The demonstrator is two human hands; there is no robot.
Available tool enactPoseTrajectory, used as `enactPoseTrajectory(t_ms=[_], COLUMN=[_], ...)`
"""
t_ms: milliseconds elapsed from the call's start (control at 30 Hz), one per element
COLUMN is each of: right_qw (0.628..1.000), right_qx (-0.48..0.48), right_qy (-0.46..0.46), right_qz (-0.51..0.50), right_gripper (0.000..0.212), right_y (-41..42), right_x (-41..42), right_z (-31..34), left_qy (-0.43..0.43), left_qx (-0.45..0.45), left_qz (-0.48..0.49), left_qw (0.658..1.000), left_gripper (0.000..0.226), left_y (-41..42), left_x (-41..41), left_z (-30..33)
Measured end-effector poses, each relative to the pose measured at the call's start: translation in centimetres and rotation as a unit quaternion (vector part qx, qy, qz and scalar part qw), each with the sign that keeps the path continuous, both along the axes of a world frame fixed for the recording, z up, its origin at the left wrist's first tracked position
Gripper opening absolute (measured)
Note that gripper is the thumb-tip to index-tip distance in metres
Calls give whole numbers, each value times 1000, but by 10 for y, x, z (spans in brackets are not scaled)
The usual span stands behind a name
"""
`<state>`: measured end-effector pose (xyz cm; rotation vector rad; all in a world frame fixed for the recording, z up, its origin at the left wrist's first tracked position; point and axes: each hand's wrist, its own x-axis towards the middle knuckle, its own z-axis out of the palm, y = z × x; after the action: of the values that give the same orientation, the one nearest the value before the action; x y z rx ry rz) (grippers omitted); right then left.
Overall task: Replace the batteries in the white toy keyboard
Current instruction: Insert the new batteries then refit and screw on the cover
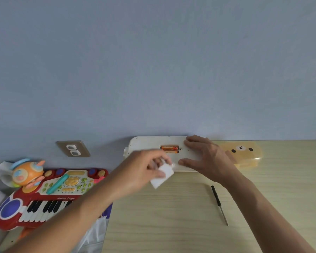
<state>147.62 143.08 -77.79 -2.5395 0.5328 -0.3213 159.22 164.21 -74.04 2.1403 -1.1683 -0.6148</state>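
Note:
The white toy keyboard (146, 143) lies upside down at the far edge of the wooden table, against the wall. Its battery compartment is uncovered and shows two orange batteries (169, 149) lying side by side. My left hand (142, 168) holds the white battery cover (162, 175) just in front of the keyboard, above the table. My right hand (206, 156) rests flat on the right part of the keyboard, fingers spread, next to the compartment.
A small black screwdriver (219, 205) lies on the wooden table (171, 216) under my right forearm. A yellow bear-faced box (244, 154) sits to the keyboard's right. A red toy organ (44, 196) and an orange round toy (26, 173) lie off the table's left edge. A wall socket (73, 148) is behind.

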Motion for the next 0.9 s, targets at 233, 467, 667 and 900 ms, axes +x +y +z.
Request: enactPoseTrajectory(t_ms=[233,467,667,900], right_qw=[1000,1000,1000,1000], right_qx=[5,-11,0,-3], right_qy=[-2,-14,-17,-10], right_qz=[6,20,12,8], right_gripper=[70,62,66,68], right_y=[0,2,4,5], right_x=[0,-1,-2,-3], right_z=[0,2,1,1], left_qy=[65,82,55,13], left_qx=[-94,-41,-35,-9], left_qz=[-62,-134,-144,-156], left_qw=[992,987,987,988], left_gripper=[21,20,22,20], left_y=[-76,-95,-94,-91], left_x=[69,85,82,82], left_z=[11,4,-3,-6])
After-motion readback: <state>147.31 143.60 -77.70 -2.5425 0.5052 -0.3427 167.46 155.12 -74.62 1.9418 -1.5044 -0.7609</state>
